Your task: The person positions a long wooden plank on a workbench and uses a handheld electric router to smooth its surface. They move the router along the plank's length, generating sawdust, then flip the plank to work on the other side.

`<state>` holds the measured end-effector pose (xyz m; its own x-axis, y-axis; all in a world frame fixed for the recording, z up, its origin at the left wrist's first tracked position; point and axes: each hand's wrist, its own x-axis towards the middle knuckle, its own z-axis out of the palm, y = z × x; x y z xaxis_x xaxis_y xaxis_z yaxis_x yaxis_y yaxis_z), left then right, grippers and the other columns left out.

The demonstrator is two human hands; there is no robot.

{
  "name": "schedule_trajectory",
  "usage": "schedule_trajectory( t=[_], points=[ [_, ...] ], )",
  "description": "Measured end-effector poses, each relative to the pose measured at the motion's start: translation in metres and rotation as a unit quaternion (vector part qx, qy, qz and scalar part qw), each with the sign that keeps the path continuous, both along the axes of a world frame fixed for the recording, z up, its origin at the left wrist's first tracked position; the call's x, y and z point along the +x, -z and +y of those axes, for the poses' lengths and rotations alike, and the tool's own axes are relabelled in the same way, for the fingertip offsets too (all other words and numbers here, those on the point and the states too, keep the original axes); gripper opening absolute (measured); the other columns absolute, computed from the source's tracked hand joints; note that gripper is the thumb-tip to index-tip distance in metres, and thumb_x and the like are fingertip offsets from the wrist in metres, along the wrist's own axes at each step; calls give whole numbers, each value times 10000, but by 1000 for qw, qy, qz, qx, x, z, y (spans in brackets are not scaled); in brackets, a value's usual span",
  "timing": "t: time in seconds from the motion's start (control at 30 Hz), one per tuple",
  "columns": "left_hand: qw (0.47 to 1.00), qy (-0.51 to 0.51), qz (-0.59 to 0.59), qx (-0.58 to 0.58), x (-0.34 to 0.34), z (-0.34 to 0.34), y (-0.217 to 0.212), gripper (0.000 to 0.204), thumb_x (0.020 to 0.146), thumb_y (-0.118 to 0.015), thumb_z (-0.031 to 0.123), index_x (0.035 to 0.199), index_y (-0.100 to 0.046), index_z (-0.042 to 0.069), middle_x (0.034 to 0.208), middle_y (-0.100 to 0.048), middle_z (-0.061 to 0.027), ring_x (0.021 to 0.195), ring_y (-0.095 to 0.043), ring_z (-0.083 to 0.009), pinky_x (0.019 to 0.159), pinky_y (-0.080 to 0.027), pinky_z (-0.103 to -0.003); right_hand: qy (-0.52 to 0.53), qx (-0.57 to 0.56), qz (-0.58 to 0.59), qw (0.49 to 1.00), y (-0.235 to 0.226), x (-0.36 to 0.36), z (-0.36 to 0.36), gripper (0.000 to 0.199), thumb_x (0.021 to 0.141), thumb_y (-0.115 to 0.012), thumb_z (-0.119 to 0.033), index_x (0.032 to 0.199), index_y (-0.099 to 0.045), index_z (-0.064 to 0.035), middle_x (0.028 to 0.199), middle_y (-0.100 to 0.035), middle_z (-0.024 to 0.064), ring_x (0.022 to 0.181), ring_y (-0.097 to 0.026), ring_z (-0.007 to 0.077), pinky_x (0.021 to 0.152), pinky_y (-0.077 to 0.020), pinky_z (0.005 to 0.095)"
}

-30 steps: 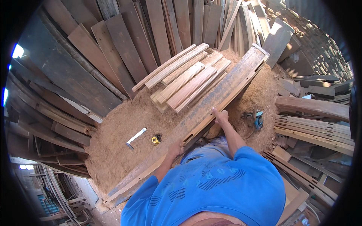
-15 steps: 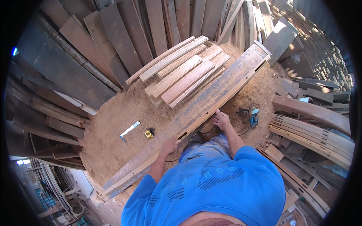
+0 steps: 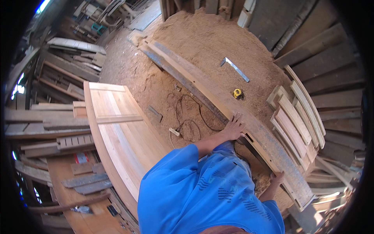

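A long, narrow slotted wooden rail (image 3: 259, 148) lies along a worn, dark-stained beam (image 3: 255, 119), running from the upper left to the lower right in front of me. My left hand (image 3: 234, 128) rests on the rail beside a slot, palm down with its fingers stretched out. Farther right, my right hand (image 3: 276, 178) is closed round the rail's near edge, close to another slot; its thumb and fingertips are partly hidden. Beyond the beam, a yellow-and-black tape measure (image 3: 237, 93) and a metal try square (image 3: 235, 69) lie on the sawdust.
A panelled wooden door (image 3: 128, 136) stands to my left. A dark cable (image 3: 189, 121) loops over the sawdust to a white socket block (image 3: 174, 132), near a small metal angle piece (image 3: 156, 113). Cut wooden strips (image 3: 292, 124) are stacked at right; boards (image 3: 331, 58) lean behind.
My view has swung left, bringing the door and cable into sight; the blue power tool has left it. My right hand has shifted along the rail toward its right end. My left hand now lies flatter.
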<state>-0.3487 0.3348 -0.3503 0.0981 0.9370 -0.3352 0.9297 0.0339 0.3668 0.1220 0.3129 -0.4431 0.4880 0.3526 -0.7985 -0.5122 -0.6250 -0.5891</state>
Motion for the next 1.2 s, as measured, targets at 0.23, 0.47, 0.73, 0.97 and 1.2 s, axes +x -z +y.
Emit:
schedule_trajectory(
  t=[0.23, 0.47, 0.73, 0.97, 1.2],
  points=[
    [966, -246, 14, 85, 13, -22, -3, 1006, 778, -772, 518, 1528, -286, 56, 1605, -58, -340, 1498, -31, -503, 1191, 21, -637, 23, -74, -102, 992, -14, 1, 24, 389, 928, -589, -358, 1111, -579, -15, 1067, -644, 203, 876, -678, 356, 667, -589, 462],
    [872, -482, -72, 39, -32, -18, 8, 1185, 801, -765, 480, 1564, -7, -17, 1606, -69, -340, 1506, -79, -467, 1203, -74, -604, -125, -102, -179, 971, 6, 17, 19, 345, 878, -652, -330, 1071, -567, -57, 1000, -674, 164, 834, -694, 344, 678, -581, 471],
    [845, -482, -218, 84, -52, 9, 44, 1170, 852, -705, 406, 1492, 91, -163, 1490, -317, -397, 1358, -425, -469, 1146, -353, -443, -180, -129, -192, 956, 36, 32, 22, 392, 819, -717, -320, 1068, -552, -65, 918, -693, 145, 828, -700, 322, 688, -574, 470],
    [851, -483, -205, 24, -43, -6, 30, 1121, 860, -682, 378, 1481, 68, -178, 1420, -386, -423, 1277, -498, -495, 1095, -409, -475, -472, -196, -383, 770, -21, 2, 16, 404, 765, -742, -335, 1053, -610, -84, 920, -724, 181, 860, -715, 357, 752, -568, 463],
    [758, -611, -218, 70, -72, 16, 57, 1183, 847, -694, 536, 1475, -9, -196, 1439, -371, -427, 1310, -480, -479, 1107, -405, -452, -561, -234, -455, 651, -2, 0, 5, 487, 757, -831, -243, 1102, -550, -48, 952, -709, 145, 921, -725, 282, 775, -589, 413]
  ],
)
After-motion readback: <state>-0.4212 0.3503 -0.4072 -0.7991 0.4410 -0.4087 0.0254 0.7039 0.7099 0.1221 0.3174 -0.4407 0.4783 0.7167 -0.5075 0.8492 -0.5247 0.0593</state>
